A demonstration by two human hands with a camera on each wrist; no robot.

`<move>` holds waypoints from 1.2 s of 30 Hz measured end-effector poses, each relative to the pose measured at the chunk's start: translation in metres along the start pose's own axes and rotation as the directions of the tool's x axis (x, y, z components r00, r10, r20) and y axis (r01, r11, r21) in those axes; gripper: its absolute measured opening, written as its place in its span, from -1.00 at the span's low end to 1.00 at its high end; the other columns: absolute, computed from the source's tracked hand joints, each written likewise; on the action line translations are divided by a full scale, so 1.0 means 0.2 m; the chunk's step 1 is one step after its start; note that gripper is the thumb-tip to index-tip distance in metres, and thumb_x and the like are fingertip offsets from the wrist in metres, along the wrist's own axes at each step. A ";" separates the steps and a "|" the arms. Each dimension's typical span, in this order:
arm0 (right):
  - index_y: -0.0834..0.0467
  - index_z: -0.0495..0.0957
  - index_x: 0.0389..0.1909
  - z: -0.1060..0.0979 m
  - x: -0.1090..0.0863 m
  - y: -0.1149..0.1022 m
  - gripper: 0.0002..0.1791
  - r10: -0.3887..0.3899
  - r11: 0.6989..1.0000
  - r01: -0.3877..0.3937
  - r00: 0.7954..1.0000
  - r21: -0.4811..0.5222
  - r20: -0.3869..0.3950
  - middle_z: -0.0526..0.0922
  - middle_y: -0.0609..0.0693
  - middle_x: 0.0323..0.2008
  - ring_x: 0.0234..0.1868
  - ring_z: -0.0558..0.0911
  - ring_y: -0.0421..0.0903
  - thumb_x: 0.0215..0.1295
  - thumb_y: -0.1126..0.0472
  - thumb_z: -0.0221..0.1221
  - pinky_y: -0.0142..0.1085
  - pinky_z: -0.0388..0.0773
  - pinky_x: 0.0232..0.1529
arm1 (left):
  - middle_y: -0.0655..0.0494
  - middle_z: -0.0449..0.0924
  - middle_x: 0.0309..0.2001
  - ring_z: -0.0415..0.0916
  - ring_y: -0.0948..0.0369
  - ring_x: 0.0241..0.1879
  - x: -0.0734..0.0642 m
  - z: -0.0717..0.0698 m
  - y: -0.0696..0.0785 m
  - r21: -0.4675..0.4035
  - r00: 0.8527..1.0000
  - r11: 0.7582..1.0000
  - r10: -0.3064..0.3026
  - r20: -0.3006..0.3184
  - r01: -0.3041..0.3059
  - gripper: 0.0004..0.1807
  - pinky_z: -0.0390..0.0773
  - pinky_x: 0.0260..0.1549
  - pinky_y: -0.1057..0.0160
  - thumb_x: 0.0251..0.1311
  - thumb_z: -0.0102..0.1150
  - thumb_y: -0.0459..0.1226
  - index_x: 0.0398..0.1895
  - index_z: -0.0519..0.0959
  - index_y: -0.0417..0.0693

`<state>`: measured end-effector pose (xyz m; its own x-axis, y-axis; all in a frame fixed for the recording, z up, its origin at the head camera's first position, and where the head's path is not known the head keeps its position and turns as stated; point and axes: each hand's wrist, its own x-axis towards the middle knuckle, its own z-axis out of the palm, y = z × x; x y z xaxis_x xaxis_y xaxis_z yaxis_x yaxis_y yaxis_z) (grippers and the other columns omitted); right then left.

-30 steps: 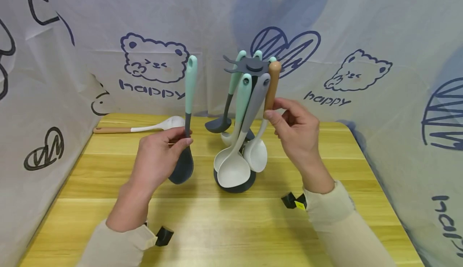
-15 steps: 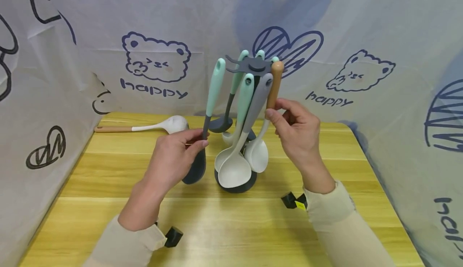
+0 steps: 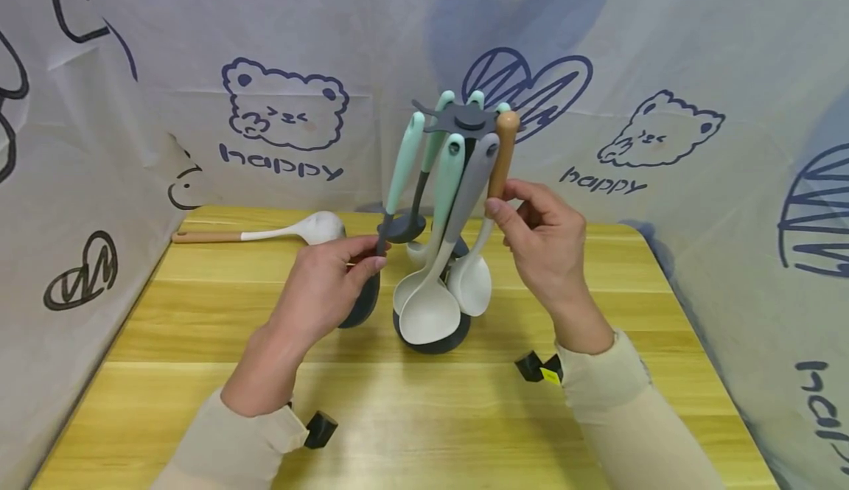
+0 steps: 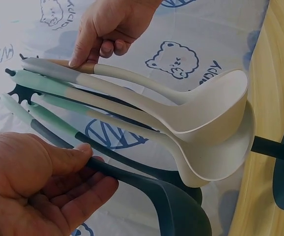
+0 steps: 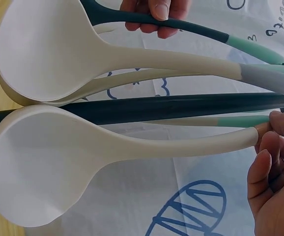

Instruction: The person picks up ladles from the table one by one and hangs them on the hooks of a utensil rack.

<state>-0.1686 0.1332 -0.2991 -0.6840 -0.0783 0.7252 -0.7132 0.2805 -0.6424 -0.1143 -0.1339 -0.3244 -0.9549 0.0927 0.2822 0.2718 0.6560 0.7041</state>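
My left hand (image 3: 325, 276) pinches the dark shaft of a ladle with a mint handle (image 3: 404, 158), just left of a utensil stand (image 3: 464, 119). Its handle leans right and its tip is close to the stand's top hooks; its dark bowl (image 4: 174, 211) is partly behind the hand in the head view. With thumb and fingers, my right hand (image 3: 544, 239) pinches the wooden handle of a white ladle (image 3: 472, 287) at the stand's right side. At the front hangs a white ladle with a grey handle (image 3: 430, 318). A mint-handled white utensil (image 3: 448, 173) hangs beside it.
A white spoon-like utensil with a wooden handle (image 3: 207, 237) lies on the table at the back left. The stand's round dark base (image 3: 446, 344) rests on the wooden table (image 3: 424, 416). A printed cloth (image 3: 371, 26) hangs close behind and at both sides.
My left hand has carried the dark ladle to the right, up to the stand, and its handle has tilted from upright to rightward. The right hand stays in the same place on the wooden handle.
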 end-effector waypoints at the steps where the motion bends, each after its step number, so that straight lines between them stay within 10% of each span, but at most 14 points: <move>1: 0.38 0.73 -0.08 0.00 0.00 0.00 -0.83 -0.002 1.000 0.002 1.000 -0.001 0.000 0.69 -0.27 -0.25 -0.60 0.43 -0.29 0.32 0.48 0.36 -0.48 0.34 -0.64 | 0.03 0.84 -0.07 0.79 0.08 -0.07 0.00 0.00 0.00 0.004 1.000 1.000 0.000 0.004 0.000 -0.76 0.76 -0.07 -0.01 0.44 0.32 -0.27 0.08 0.79 -0.07; 9: 0.35 0.74 -0.08 0.00 0.00 0.00 -0.82 0.009 1.000 -0.009 1.000 -0.009 -0.005 0.72 0.06 -0.29 -0.60 0.43 -0.29 0.32 0.49 0.36 -0.50 0.35 -0.62 | 0.01 0.83 -0.04 0.77 0.05 -0.04 0.02 0.02 0.00 0.003 1.000 1.000 0.006 0.023 -0.006 -0.76 0.76 -0.07 -0.02 0.45 0.31 -0.28 0.10 0.79 -0.07; 36: 0.37 0.73 -0.07 0.00 0.01 0.01 -0.82 0.005 1.000 -0.005 1.000 -0.011 -0.003 0.68 -0.24 -0.28 -0.60 0.44 -0.29 0.33 0.47 0.36 -0.49 0.36 -0.64 | -0.04 0.82 -0.01 0.81 0.04 -0.07 0.13 0.09 0.01 0.040 0.995 0.995 0.092 0.044 -0.094 -0.68 0.79 -0.16 0.08 0.44 0.32 -0.27 0.20 0.74 -0.10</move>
<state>-0.1707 0.1343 -0.2983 -0.6875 -0.0742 0.7224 -0.7077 0.2914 -0.6436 -0.1409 -0.1162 -0.3283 -0.9300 0.1855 0.3172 0.3553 0.6741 0.6475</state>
